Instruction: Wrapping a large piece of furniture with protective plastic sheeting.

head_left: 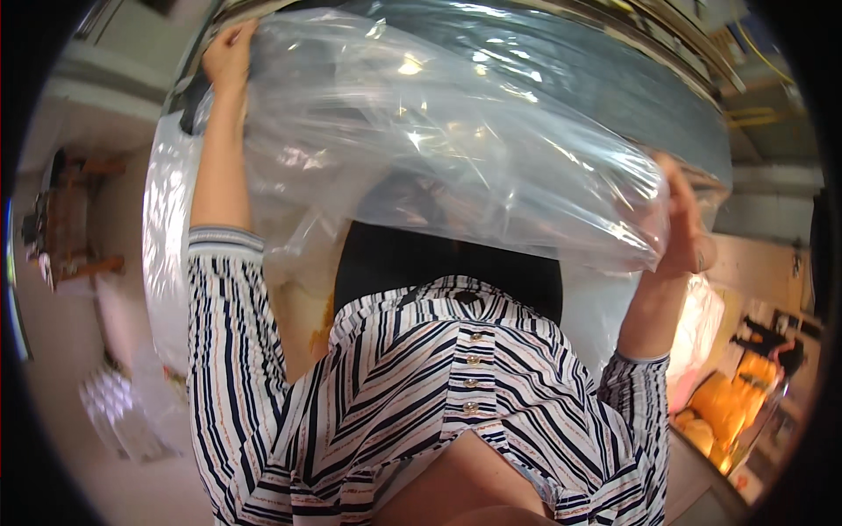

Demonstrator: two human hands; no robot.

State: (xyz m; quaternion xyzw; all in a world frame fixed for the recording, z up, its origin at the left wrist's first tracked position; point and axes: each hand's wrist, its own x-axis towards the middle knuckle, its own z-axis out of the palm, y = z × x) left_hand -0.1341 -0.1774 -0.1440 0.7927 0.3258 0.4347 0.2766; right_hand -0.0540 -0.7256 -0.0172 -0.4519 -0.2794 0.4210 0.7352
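Observation:
A wide sheet of clear plastic film [421, 131] stretches between my two hands, creased and glinting with light. At the far left, my left hand [230, 54] is closed on the film's upper corner. My right hand [682, 215] is at the film's right end, smeared by motion; the film lies against it, and part of the fingers is behind or beside the plastic. Beneath and beyond the film spreads a dark grey-green, shiny surface [614, 96], which also looks plastic-covered. The film's near edge hangs in front of my body.
Long thin strips [684, 44] lie along the far edge. Left, on the floor, are a brown wooden stool-like piece [74, 219] and a pale shiny bundle [123, 412]. Orange-yellow bags or bundles [732, 399] stand at the lower right. White sheeting [167, 245] hangs beside my left arm.

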